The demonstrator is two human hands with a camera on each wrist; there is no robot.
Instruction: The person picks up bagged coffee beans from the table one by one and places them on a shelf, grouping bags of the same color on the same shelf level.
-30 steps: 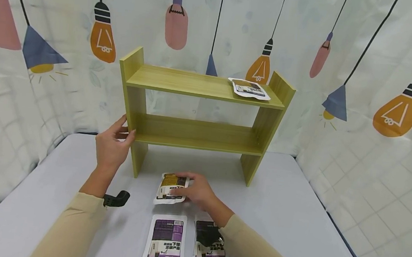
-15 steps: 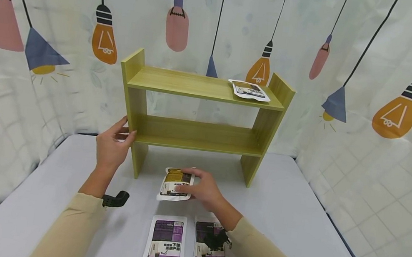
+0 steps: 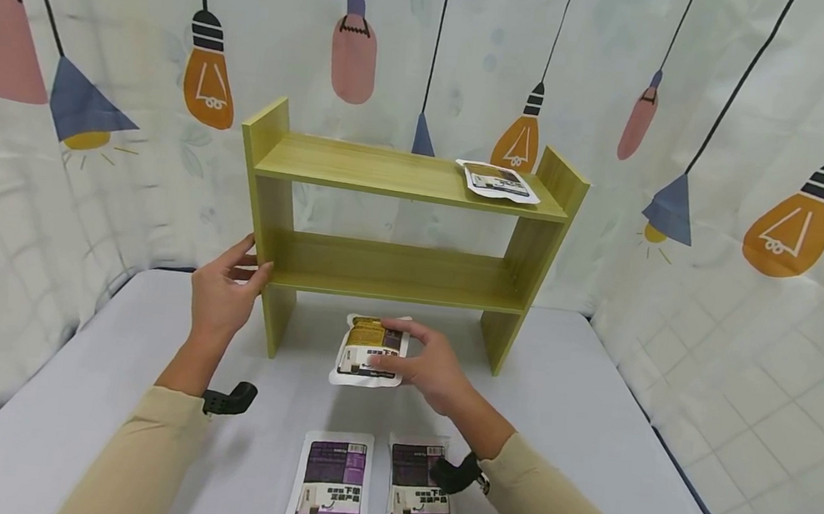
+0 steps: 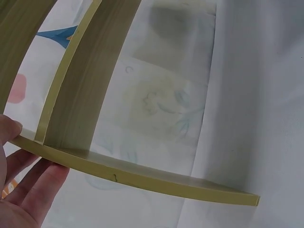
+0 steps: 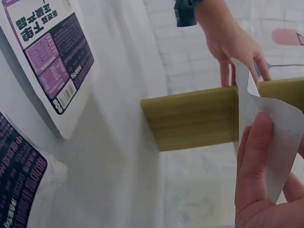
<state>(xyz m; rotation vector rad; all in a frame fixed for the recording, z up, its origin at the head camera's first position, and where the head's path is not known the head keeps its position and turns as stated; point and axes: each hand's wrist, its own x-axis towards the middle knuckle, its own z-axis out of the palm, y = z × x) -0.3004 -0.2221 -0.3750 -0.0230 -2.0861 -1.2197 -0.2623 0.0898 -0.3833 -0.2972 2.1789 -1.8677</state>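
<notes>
My right hand (image 3: 437, 374) pinches a white-edged pouch (image 3: 365, 348) with a yellow and dark label, its thumb on the printed face. The pouch is raised off the table in front of the shelf's lower opening. In the right wrist view its pale back (image 5: 285, 118) faces the camera. At the left, my left hand (image 3: 222, 294) grips the side panel of a yellow-green wooden shelf (image 3: 395, 270). The left wrist view shows the thumb (image 4: 10, 128) on one side of that panel (image 4: 142, 178) and the fingers on the other.
A purple-labelled pouch (image 3: 333, 483) and a second dark purple pouch (image 3: 423, 488) lie side by side on the white table (image 3: 573, 441). Another pouch (image 3: 499, 181) lies at the right end of the top board. A printed curtain (image 3: 405, 38) hangs behind.
My right hand has lifted the yellow-labelled pouch off the table, moving it up and slightly right toward the shelf. The left hand has stayed on the side panel.
</notes>
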